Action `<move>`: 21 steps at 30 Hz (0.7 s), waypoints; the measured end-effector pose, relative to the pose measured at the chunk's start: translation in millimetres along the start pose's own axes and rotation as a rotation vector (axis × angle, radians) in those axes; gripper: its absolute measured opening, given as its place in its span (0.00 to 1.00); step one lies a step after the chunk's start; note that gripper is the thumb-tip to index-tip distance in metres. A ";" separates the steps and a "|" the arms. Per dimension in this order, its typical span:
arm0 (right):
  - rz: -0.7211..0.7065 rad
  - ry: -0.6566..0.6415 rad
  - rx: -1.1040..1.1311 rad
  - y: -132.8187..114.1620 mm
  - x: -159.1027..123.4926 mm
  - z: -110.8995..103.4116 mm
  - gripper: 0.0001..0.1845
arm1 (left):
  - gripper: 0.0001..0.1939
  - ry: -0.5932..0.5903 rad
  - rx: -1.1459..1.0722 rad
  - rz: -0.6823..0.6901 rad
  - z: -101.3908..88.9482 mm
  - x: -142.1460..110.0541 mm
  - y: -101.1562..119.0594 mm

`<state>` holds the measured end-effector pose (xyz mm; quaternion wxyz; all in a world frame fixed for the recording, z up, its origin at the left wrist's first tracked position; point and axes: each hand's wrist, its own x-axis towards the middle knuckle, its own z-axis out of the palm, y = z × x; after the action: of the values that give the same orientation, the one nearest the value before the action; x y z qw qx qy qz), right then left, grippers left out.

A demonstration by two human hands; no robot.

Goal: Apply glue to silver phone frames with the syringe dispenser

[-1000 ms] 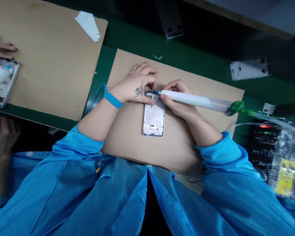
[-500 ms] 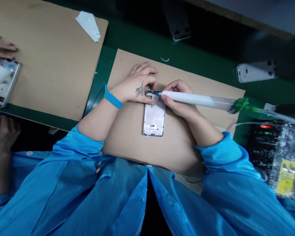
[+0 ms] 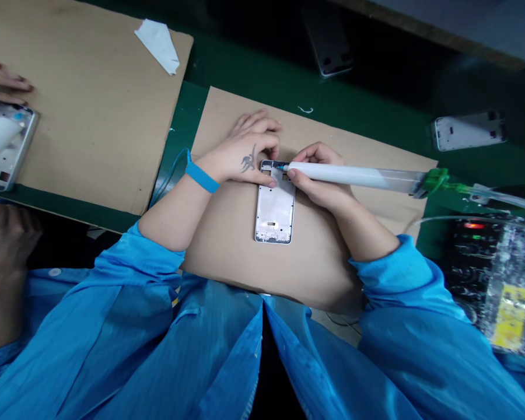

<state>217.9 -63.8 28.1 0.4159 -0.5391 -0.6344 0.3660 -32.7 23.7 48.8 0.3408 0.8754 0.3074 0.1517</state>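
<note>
A phone frame (image 3: 275, 204), silvery white with dark end strips and small cutouts, lies flat on a cardboard sheet (image 3: 240, 245). My left hand (image 3: 251, 146) grips it at the upper left corner, thumb on its face and fingers curled by the top edge. In my right hand (image 3: 319, 169) is a white dispensing syringe (image 3: 354, 175), pinched near its front end. Its blue tip (image 3: 280, 167) is at the frame's upper part, close to the dark strip; whether it touches cannot be made out. A clear hose leaves the syringe's green cap (image 3: 435, 182).
Other phone frames lie on the green surface behind, one right (image 3: 469, 130) and one farther back (image 3: 332, 58). A dark control box (image 3: 472, 268) with red lights stands at right. Left, a co-worker's hand (image 3: 4, 81) is beside another frame (image 3: 15, 157). White paper (image 3: 157, 45) lies there.
The frames and a white scrap on the green surface behind have shifted right. The syringe's rear end has swung slightly right; my left hand and the held frame look unchanged.
</note>
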 end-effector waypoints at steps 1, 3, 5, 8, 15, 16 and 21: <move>-0.003 0.004 0.002 0.1 0.0 0.0 0.36 | 0.29 -0.001 0.002 -0.001 0.1 -0.1 0.1; -0.005 0.008 0.004 0.8 0.0 -0.5 0.36 | 0.28 -0.001 0.006 -0.008 0.1 -0.3 0.5; -0.002 0.006 -0.002 2.1 -0.1 -1.6 0.35 | 0.28 0.001 0.006 -0.007 0.2 -0.6 0.8; 0.005 -0.005 -0.008 4.5 -0.5 -3.9 0.33 | 0.28 0.007 0.000 0.001 0.2 -0.9 0.8; -0.005 -0.008 -0.014 6.5 0.0 -6.1 0.32 | 0.28 0.009 -0.004 -0.002 0.1 -1.1 0.3; -0.006 -0.006 -0.009 5.7 0.2 -6.0 0.33 | 0.28 0.009 -0.004 -0.003 0.1 -1.1 0.5; 0.003 -0.003 0.006 -1.0 0.1 -5.6 0.35 | 0.29 -0.002 -0.009 -0.011 -0.6 -1.2 1.3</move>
<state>222.6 -63.8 31.2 0.4160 -0.5384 -0.6331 0.3691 -33.3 22.5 50.0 0.3457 0.8725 0.3110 0.1503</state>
